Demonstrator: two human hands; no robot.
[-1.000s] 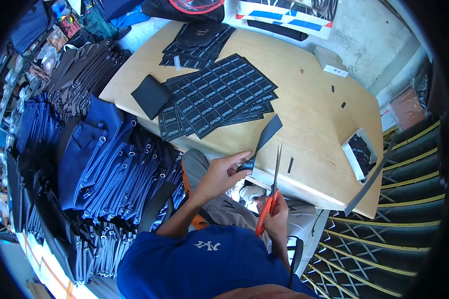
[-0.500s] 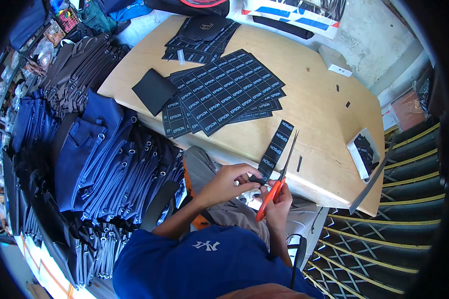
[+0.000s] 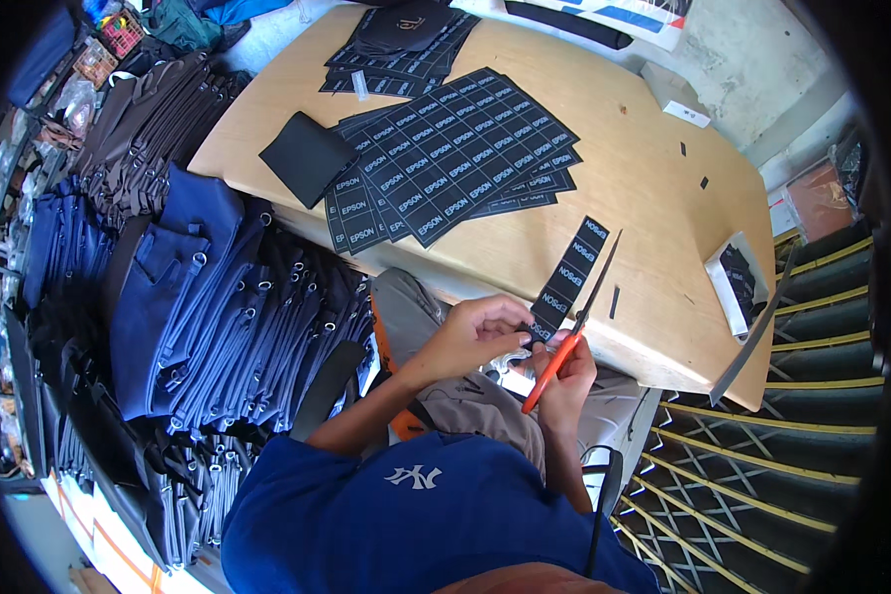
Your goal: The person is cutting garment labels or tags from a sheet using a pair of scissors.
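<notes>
A narrow black strip of printed labels (image 3: pixel 570 273) slants up from my lap over the table's near edge. My left hand (image 3: pixel 477 335) pinches its lower end between thumb and fingers. In my right hand (image 3: pixel 567 392) is a pair of scissors (image 3: pixel 552 370) with orange handles, the dark blades pointing up and away along the strip's right side. The blades look nearly together. My right fingertips are close to the strip's lower end; whether they touch it I cannot tell. Beyond the hands lies a fanned stack of black label sheets (image 3: pixel 455 148).
On the wooden table (image 3: pixel 653 198) are a plain black sheet (image 3: pixel 308 158), a white box (image 3: pixel 728 287) of black pieces, an open white carton (image 3: pixel 674 95) and small black scraps. Stacked blue bags (image 3: pixel 233 327) crowd the left; a folding metal gate (image 3: pixel 762 445) stands right.
The whole view has shifted slightly. My hands keep hold of the strip and the scissors, and the scissor blades look closer together than before.
</notes>
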